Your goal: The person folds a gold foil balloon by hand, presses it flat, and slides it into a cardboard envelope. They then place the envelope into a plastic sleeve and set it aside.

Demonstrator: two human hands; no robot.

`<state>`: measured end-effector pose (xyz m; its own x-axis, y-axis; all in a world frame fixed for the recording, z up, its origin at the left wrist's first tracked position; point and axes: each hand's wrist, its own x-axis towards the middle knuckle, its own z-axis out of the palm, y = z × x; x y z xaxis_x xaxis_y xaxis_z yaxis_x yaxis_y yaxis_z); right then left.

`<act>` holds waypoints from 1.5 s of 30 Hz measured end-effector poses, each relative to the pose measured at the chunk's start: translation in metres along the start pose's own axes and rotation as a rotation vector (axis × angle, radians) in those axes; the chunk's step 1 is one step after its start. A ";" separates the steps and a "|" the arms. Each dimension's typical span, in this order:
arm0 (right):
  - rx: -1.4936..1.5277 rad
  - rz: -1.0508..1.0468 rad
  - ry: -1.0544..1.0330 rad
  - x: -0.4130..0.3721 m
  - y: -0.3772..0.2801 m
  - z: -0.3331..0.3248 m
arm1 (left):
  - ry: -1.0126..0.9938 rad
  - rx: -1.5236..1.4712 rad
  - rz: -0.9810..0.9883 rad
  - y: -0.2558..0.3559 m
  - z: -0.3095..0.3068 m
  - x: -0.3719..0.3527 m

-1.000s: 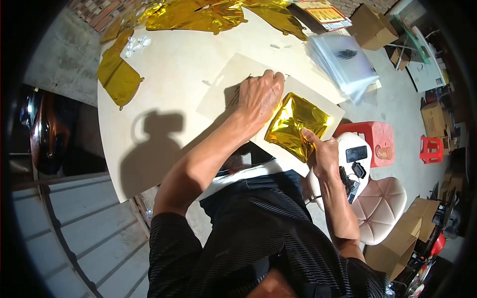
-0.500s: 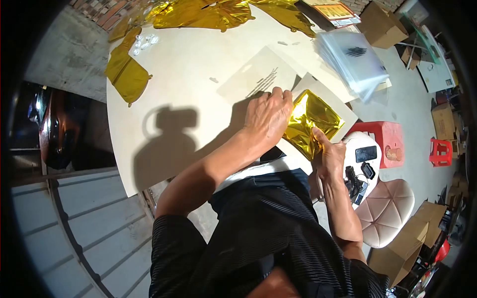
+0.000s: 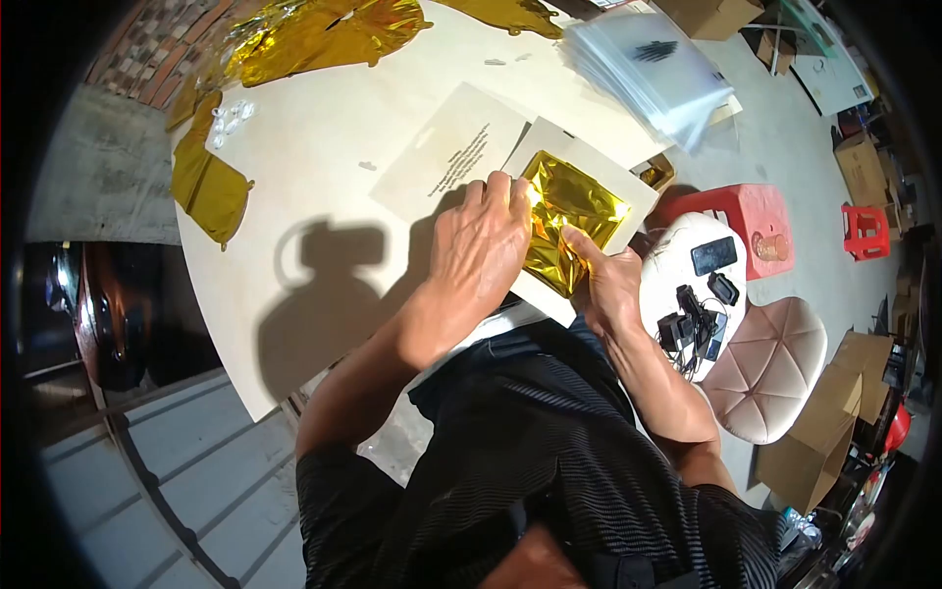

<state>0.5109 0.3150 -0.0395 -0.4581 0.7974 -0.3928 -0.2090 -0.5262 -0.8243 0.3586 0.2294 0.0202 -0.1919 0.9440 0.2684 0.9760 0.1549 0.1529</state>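
Observation:
A folded sheet of shiny gold foil (image 3: 569,201) lies on a pale card (image 3: 628,177) near the table's front edge. My left hand (image 3: 481,236) is at the foil's left edge, its fingers bent together over that edge; the fingertips hide whatever they pinch. From the right, my right hand (image 3: 608,280) grips the foil's lower right side, thumb on top and the other fingers underneath. Left of the foil, a clear printed plastic bag (image 3: 417,167) rests flat on the table.
The pale table (image 3: 304,147) carries gold foil pieces (image 3: 334,39) at the back and left, small white items (image 3: 232,118) and stacked clear bags (image 3: 628,74). Right of it stand a white stool (image 3: 677,250) with a phone, a red stool (image 3: 741,211) and a padded seat (image 3: 775,363).
The whole view has shifted, so the table and foil appear further left and slightly higher. Both hands remain at the foil, which looks a little flatter at its top.

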 end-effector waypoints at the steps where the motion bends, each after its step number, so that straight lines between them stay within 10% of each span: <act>1: 0.003 0.000 0.006 0.000 0.000 0.001 | -0.027 0.045 -0.007 0.002 -0.001 -0.001; 31: -0.158 0.189 -0.122 -0.016 -0.013 -0.017 | -0.157 0.317 0.070 -0.005 -0.012 0.005; 40: -0.215 0.085 -0.132 -0.014 -0.006 -0.022 | -0.065 -0.258 0.062 -0.036 -0.012 0.005; 45: -0.201 0.099 -0.146 -0.012 -0.003 -0.024 | -0.166 0.051 0.042 -0.027 -0.007 -0.006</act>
<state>0.5376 0.3141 -0.0415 -0.5909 0.6860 -0.4245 0.0125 -0.5184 -0.8551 0.3327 0.2178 0.0208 -0.1358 0.9844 0.1120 0.9875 0.1253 0.0954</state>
